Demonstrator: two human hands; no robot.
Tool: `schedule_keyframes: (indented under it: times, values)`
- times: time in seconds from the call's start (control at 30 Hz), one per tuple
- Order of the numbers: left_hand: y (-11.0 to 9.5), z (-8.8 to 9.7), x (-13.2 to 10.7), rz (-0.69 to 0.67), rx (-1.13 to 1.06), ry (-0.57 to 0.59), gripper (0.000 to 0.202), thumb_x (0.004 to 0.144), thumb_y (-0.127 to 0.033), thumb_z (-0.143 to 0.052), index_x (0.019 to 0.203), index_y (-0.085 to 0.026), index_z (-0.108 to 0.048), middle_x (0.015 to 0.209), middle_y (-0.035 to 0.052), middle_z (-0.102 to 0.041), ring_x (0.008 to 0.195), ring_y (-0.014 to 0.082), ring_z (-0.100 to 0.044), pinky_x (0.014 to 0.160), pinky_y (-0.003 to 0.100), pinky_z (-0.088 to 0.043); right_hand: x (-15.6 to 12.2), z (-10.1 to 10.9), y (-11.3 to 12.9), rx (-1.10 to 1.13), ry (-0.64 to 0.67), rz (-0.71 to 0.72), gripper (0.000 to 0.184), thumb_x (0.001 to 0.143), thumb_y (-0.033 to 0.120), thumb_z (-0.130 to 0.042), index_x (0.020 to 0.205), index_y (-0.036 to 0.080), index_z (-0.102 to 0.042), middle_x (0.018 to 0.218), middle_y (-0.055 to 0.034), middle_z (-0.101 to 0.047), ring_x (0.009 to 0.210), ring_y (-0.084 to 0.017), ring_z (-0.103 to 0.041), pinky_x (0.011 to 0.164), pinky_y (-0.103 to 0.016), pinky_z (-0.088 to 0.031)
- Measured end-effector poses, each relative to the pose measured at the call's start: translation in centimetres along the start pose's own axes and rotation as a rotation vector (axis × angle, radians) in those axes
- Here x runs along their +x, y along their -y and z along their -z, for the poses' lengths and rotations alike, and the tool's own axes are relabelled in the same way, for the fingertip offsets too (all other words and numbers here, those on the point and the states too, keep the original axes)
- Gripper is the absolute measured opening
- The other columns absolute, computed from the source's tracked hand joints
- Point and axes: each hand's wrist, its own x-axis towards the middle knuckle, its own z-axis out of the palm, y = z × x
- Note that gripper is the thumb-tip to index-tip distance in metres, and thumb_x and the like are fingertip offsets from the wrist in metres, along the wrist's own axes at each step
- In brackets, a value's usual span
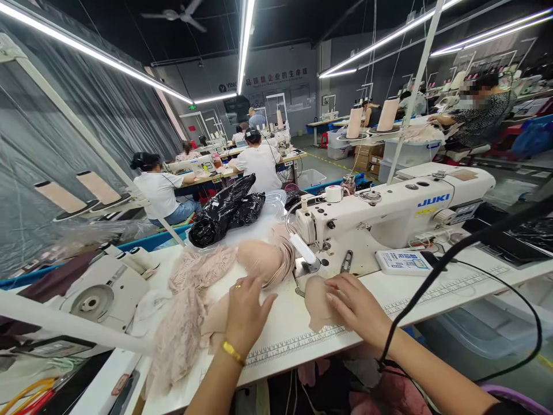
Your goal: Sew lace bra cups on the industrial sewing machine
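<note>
My left hand (245,311) lies flat with fingers stretched on a beige fabric piece (216,323) on the white sewing table (294,328); it wears a ring and a gold bracelet. My right hand (356,305) rests with curled fingers on a beige padded cup (316,300), pressing it down just in front of the presser foot (307,266) of the white JUKI sewing machine (389,213). A stack of beige cups (265,259) and pink lace (194,276) sit to the left of the needle.
A black plastic bag (224,210) lies behind the stack. Snips (345,262) and a control panel (404,262) sit by the machine. A second machine head (103,291) is at left. A black cable (453,253) crosses at right. Other workers sit at rows of machines behind.
</note>
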Motion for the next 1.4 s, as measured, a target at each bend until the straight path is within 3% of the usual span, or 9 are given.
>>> schedule_keyframes:
  times: [0.17, 0.4, 0.5, 0.67, 0.87, 1.03, 1.2, 1.3, 1.4]
  values:
    - [-1.2, -1.6, 2.3, -0.029, -0.009, 0.066, 0.012, 0.097, -0.015, -0.061, 0.087, -0.020, -0.065, 0.090, 0.0085, -0.074, 0.090, 0.0325, -0.069, 0.083, 0.047, -0.049, 1.0, 0.4, 1.7, 0.055, 0.017, 0.111, 0.017, 0.106, 0.019, -0.052, 0.117, 0.021, -0.065, 0.107, -0.0122, -0.068, 0.098, -0.028, -0.067, 0.083, -0.046, -0.061]
    - [-1.2, 4.1, -1.8, -0.157, -0.157, 0.184, 0.018, 0.106, -0.023, -0.051, 0.092, -0.023, -0.061, 0.086, 0.0032, -0.070, 0.082, 0.0240, -0.065, 0.078, 0.036, -0.048, 3.8, 0.1, 4.5, 0.020, 0.080, 0.366, 0.047, 0.107, 0.015, -0.052, 0.153, 0.025, -0.048, 0.149, -0.0176, -0.057, 0.135, -0.032, -0.055, 0.107, -0.053, -0.055]
    - [-1.7, 5.9, -3.5, -0.134, -0.333, 0.274, 0.019, 0.108, -0.031, -0.051, 0.094, -0.023, -0.063, 0.091, 0.0036, -0.071, 0.084, 0.0226, -0.064, 0.076, 0.034, -0.048, 4.6, -0.5, 5.6, 0.019, 0.179, 0.383, 0.031, 0.108, 0.018, -0.054, 0.138, 0.023, -0.061, 0.130, -0.0148, -0.068, 0.121, -0.030, -0.060, 0.101, -0.049, -0.055]
    - [-0.8, 7.3, -4.6, 0.212, -0.597, 0.427, 0.036, 0.099, -0.053, -0.062, 0.083, -0.022, -0.064, 0.079, 0.0002, -0.065, 0.073, 0.0189, -0.059, 0.066, 0.028, -0.046, 3.7, -0.8, 5.9, 0.376, 0.271, 0.084, 0.022, 0.108, 0.030, -0.058, 0.091, 0.022, -0.068, 0.085, -0.0036, -0.067, 0.083, -0.022, -0.062, 0.075, -0.034, -0.051]
    - [5.1, 8.2, -5.0, 0.586, -0.658, 0.321, 0.060, 0.085, -0.076, -0.062, 0.106, -0.020, -0.072, 0.097, 0.0082, -0.076, 0.088, 0.0299, -0.070, 0.072, 0.037, -0.056, 0.6, 0.5, 1.9, 0.445, 0.215, -0.373, 0.025, 0.101, 0.046, -0.061, 0.094, 0.022, -0.066, 0.072, 0.0021, -0.060, 0.067, -0.019, -0.059, 0.062, -0.030, -0.046]
    - [6.1, 5.8, -3.4, 0.403, -0.121, -0.105, 0.056, 0.090, -0.063, -0.060, 0.127, -0.021, -0.069, 0.127, 0.0160, -0.073, 0.121, 0.0410, -0.066, 0.103, 0.057, -0.052, -2.0, 0.6, -1.8, 0.120, 0.042, -0.317, 0.034, 0.100, 0.050, -0.059, 0.114, 0.022, -0.072, 0.091, -0.0065, -0.071, 0.083, -0.028, -0.068, 0.077, -0.043, -0.056]
    - [-2.7, 0.1, 2.4, 0.045, -0.054, 0.108, 0.034, 0.101, -0.036, -0.062, 0.131, -0.020, -0.065, 0.125, 0.0132, -0.073, 0.119, 0.0321, -0.066, 0.104, 0.046, -0.052, -2.6, -0.2, -2.2, 0.149, -0.115, -0.310, 0.043, 0.103, 0.060, -0.056, 0.114, 0.023, -0.074, 0.108, -0.0130, -0.071, 0.094, -0.030, -0.069, 0.081, -0.045, -0.059]
    - [-6.6, -3.4, 6.8, 0.064, 0.001, 0.169, 0.033, 0.093, -0.026, -0.074, 0.123, -0.014, -0.068, 0.116, 0.0161, -0.073, 0.111, 0.0348, -0.067, 0.098, 0.047, -0.051, -2.7, -0.3, -2.1, 0.208, -0.137, -0.355, 0.047, 0.103, 0.065, -0.055, 0.108, 0.022, -0.075, 0.103, -0.0124, -0.071, 0.091, -0.029, -0.069, 0.078, -0.042, -0.059]
    - [-7.5, -5.7, 10.0, 0.129, 0.028, 0.225, 0.026, 0.094, -0.019, -0.073, 0.118, -0.011, -0.069, 0.110, 0.0133, -0.073, 0.107, 0.0303, -0.068, 0.098, 0.047, -0.052, -2.9, -0.1, -2.4, 0.228, -0.141, -0.358, 0.047, 0.103, 0.064, -0.056, 0.104, 0.022, -0.076, 0.098, -0.0112, -0.070, 0.089, -0.028, -0.069, 0.075, -0.039, -0.058]
